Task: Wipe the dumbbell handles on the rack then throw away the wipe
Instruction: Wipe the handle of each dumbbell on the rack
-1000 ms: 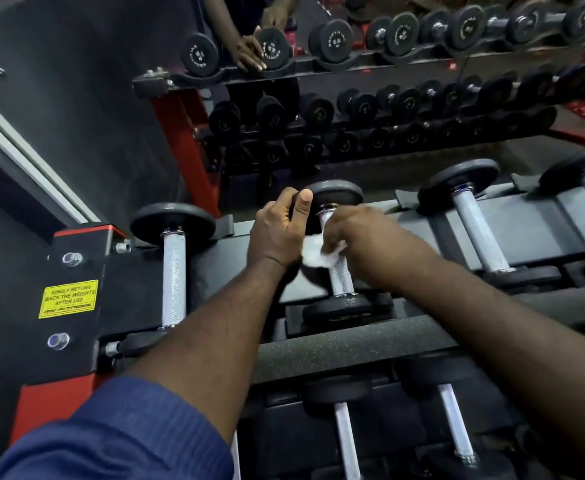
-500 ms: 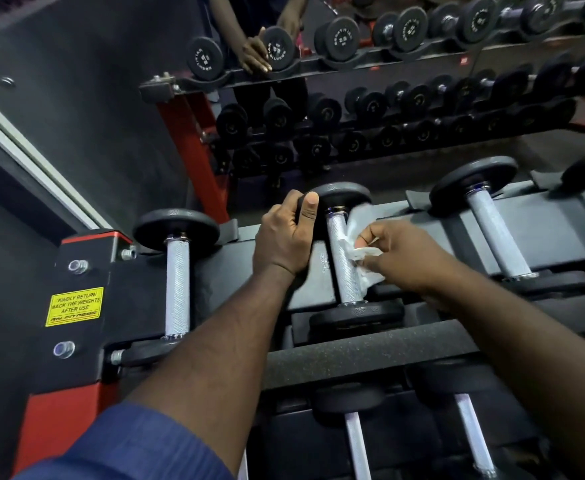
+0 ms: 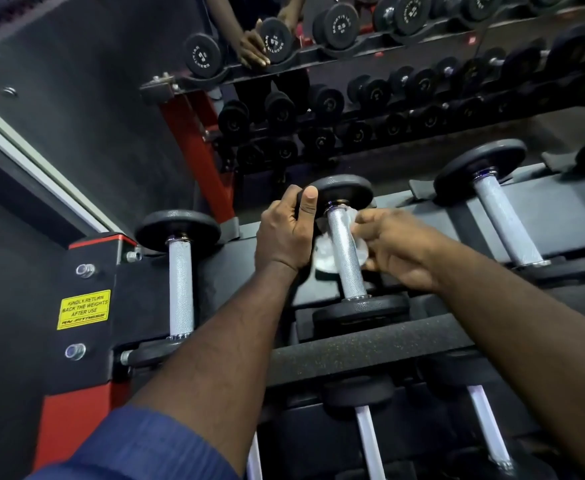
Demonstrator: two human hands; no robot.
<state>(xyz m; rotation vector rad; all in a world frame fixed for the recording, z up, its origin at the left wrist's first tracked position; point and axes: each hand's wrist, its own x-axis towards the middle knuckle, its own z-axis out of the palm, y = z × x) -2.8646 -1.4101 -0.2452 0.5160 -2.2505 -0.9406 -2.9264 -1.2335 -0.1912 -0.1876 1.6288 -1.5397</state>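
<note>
— While the left hand (image 3: 284, 233) grips the middle dumbbell (image 3: 350, 271) by its far plate (image 3: 344, 190), where's the wipe (image 3: 322, 263)?
— Tucked under the knurled handle (image 3: 338, 230) (white, crumpled), pinched by the right hand (image 3: 398, 251); the dumbbell lies on the rack's top tier (image 3: 561, 216).

view: one wide-angle camera, worn on the person's head
position: above the near rail of the rack (image 3: 370, 348), over the person's own forearms
facing: forward and steeply down, across the rack toward the far row of dumbbells (image 3: 336, 26)
nearness: close; left hand (image 3: 284, 233) and right hand (image 3: 395, 251) sit mid-frame at the middle dumbbell (image 3: 344, 251), with the wipe (image 3: 322, 263)
near edge: blue sleeve (image 3: 138, 445), low left
left edge: rack's end post with the yellow sticker (image 3: 83, 309)
</note>
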